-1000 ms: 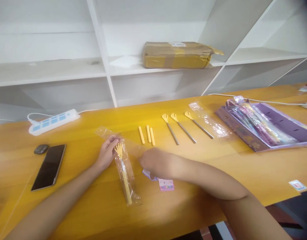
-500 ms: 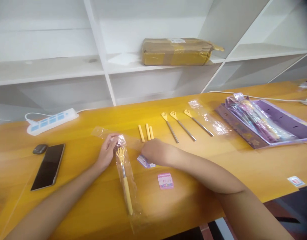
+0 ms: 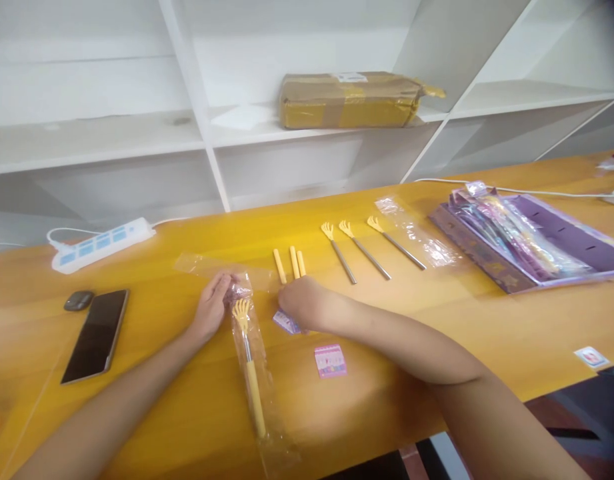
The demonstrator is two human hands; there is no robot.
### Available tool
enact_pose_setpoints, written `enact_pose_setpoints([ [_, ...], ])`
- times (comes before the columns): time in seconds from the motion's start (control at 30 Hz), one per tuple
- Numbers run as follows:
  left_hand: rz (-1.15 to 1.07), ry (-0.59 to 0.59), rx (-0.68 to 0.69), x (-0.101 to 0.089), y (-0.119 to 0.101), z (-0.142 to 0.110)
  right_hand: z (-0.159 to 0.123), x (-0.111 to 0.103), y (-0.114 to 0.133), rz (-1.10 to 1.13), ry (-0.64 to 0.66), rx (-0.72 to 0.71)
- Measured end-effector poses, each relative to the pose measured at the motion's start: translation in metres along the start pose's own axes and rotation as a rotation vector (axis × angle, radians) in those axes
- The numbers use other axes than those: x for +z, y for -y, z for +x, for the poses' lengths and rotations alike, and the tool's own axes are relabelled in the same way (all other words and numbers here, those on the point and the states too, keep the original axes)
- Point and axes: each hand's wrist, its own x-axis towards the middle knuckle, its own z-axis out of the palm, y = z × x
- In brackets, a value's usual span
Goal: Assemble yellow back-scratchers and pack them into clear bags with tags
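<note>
A back scratcher with a yellow claw, metal rod and yellow handle lies inside a clear plastic bag. My left hand is closed on the bag's top end, just above the claw. To its right, my right hand is curled over a purple card, its fingertips hidden beneath it. Whatever they pinch cannot be seen. Three yellow handles lie just beyond that hand. A pink card rests on the table nearer to me.
Three claw-ended metal rods lie behind, beside an unused-looking clear bag. A purple box holding packaged items stands at right. On the left are a phone, a small black case and a power strip. A taped carton sits on the shelf.
Both hands stay almost in place. The bag's clear top flap has shifted slightly around my left fingers. The view has moved a little.
</note>
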Motion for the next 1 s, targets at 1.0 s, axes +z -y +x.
enact_pose_setpoints([
  [1.0,0.184,0.179,0.018,0.004,-0.012,-0.007,-0.030,-0.010,-0.035,0.651,-0.745,-0.318],
])
